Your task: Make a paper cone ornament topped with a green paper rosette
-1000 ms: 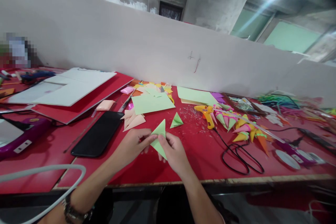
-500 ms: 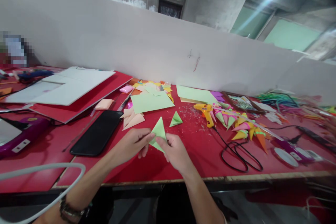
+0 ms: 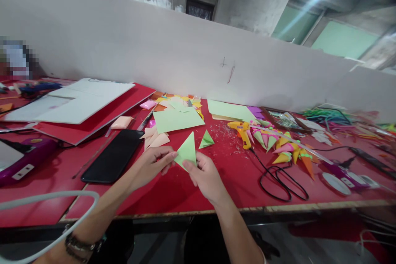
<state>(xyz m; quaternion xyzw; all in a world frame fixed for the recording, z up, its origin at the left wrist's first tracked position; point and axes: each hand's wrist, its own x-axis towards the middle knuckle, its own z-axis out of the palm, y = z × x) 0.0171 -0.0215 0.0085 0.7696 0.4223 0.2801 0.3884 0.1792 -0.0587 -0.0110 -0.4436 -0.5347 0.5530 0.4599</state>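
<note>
A folded piece of light green paper [image 3: 187, 149], roughly triangular with its point up, is held above the red table between my two hands. My left hand [image 3: 158, 161] pinches its left corner between thumb and fingers. On the lower right side, my right hand [image 3: 204, 173] grips it with the thumb lying on the front face. Just behind my right hand a smaller folded green paper triangle [image 3: 206, 139] rests on the table. Light green paper sheets [image 3: 179, 119] and peach paper pieces [image 3: 155, 137] lie beyond my left hand.
Left of my hands lies a black phone [image 3: 113, 156]. To the right are a yellow glue gun [image 3: 242, 133], its looped black cord [image 3: 286, 185] and colourful paper cones [image 3: 291, 152]. A white cable [image 3: 52, 196] crosses near my left forearm. A pale partition [image 3: 173, 53] stands behind the table.
My left hand has shifted slightly left and up along the paper's edge. The paper has turned a little, its tip now leaning right. My right hand keeps its grip.
</note>
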